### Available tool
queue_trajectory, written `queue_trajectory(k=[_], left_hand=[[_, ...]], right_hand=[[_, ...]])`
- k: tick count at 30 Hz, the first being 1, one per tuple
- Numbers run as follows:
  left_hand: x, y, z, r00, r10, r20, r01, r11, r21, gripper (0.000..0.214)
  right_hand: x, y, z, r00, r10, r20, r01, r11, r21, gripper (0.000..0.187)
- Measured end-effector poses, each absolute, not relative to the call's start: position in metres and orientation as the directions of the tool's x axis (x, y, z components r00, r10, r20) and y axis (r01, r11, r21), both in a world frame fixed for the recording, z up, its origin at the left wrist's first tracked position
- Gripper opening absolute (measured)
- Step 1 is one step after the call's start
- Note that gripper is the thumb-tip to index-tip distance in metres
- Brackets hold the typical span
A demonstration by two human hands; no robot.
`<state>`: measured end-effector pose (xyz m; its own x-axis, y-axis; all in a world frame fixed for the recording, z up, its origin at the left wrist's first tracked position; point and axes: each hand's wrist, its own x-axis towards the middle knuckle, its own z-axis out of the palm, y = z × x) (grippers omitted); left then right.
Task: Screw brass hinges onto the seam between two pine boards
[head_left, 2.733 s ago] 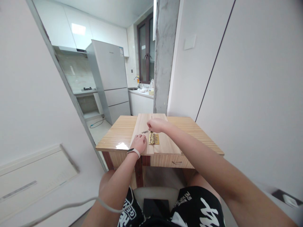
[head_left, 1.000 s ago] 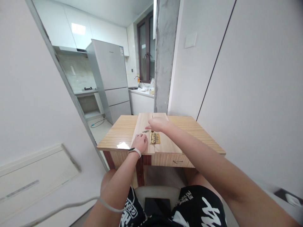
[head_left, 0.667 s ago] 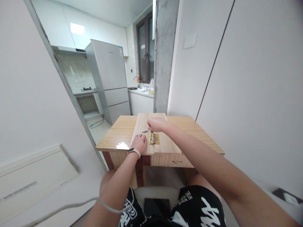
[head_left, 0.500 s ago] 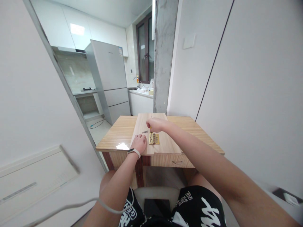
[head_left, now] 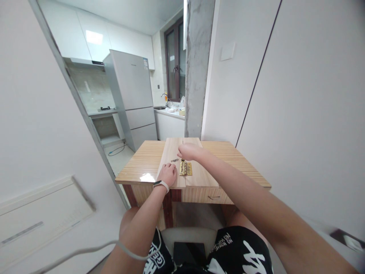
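A brass hinge [head_left: 186, 168] lies across the seam between two pale wooden boards, the left board [head_left: 170, 150] and the right board [head_left: 201, 178]. My right hand [head_left: 188, 151] is closed in a fist just above the hinge's far end, around what seems to be a screwdriver, almost wholly hidden by the fingers. Resting palm down on the left board, my left hand [head_left: 168, 174] has its fingers stretched out beside the hinge and holds nothing. A small heap of screws [head_left: 174, 160] sits just beyond those fingertips.
The boards lie on a striped wooden table [head_left: 137, 161] with a drawer handle [head_left: 213, 197] at its front. A white cable [head_left: 114, 242] hangs by my left forearm. Walls stand close on both sides; a fridge [head_left: 132, 83] is beyond the table.
My right fist has turned slightly over the hinge, and the bit of yellow under it no longer shows. The left hand stays in place. The view has tipped very slightly.
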<state>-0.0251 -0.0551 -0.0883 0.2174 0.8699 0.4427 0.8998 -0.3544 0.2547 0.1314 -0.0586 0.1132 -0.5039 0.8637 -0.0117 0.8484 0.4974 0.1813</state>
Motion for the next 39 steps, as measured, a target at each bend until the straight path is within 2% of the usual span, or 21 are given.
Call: queue_trajectory(k=[5, 10, 18, 24, 26, 31, 36, 39], left_hand=[[-0.025, -0.056, -0.087, 0.214, 0.879, 0.426, 0.902, -0.345, 0.260, 0.021], [-0.026, -0.057, -0.087, 0.214, 0.880, 0.424, 0.900, -0.347, 0.265, 0.022], [-0.025, -0.056, -0.088, 0.211, 0.875, 0.437, 0.900, -0.348, 0.263, 0.022], [-0.025, -0.056, -0.088, 0.210, 0.873, 0.440, 0.896, -0.352, 0.272, 0.022], [-0.025, -0.056, -0.088, 0.211, 0.871, 0.443, 0.894, -0.355, 0.272, 0.022], [-0.025, -0.056, -0.088, 0.213, 0.866, 0.453, 0.888, -0.365, 0.281, 0.021], [-0.026, -0.056, -0.089, 0.214, 0.861, 0.461, 0.888, -0.368, 0.275, 0.021], [-0.026, -0.056, -0.089, 0.212, 0.864, 0.456, 0.889, -0.365, 0.278, 0.021]], right_hand=[[0.133, -0.053, 0.109, -0.575, 0.817, -0.036, 0.805, 0.573, 0.153, 0.027], [0.133, -0.049, 0.105, -0.610, 0.787, -0.095, 0.780, 0.617, 0.102, 0.036], [0.131, -0.057, 0.110, -0.504, 0.863, -0.036, 0.846, 0.502, 0.179, 0.056], [0.135, -0.056, 0.110, -0.551, 0.834, -0.026, 0.818, 0.546, 0.180, 0.031], [0.136, -0.056, 0.111, -0.567, 0.822, -0.050, 0.808, 0.567, 0.156, 0.028], [0.135, -0.058, 0.113, -0.566, 0.818, -0.102, 0.809, 0.575, 0.120, 0.038], [0.132, -0.059, 0.111, -0.501, 0.865, -0.017, 0.852, 0.497, 0.162, 0.052], [0.131, -0.059, 0.111, -0.500, 0.866, -0.008, 0.852, 0.494, 0.172, 0.046]])
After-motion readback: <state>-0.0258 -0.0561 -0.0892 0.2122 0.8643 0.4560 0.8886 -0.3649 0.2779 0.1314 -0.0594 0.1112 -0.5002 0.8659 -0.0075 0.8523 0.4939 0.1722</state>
